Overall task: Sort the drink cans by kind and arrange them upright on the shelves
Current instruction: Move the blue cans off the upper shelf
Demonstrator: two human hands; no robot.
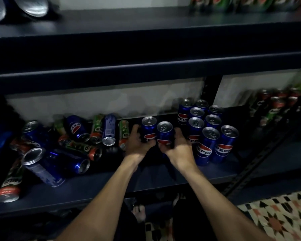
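Nearest, a patterned tile floor (276,216) showed below the dark blue metal shelf (146,178). On that shelf the left hand (137,143) grasped an upright blue Pepsi can (149,126). The right hand (178,147) grasped a second blue Pepsi can (164,133) just beside it. Rightward stood a cluster of upright blue Pepsi cans (209,136). Leftward lay a heap of toppled blue and green cans (87,136). Farther up, blurred green cans (233,2) lined the top shelf (146,26).

Dark shelf (111,186): left half, a heap of toppled cans (73,144), blue and green mixed, lying on their sides. Right half, upright Pepsi cans (210,134) in tight rows. Between them, left blue can (149,128) and right blue can (164,134), upright; bases hidden.
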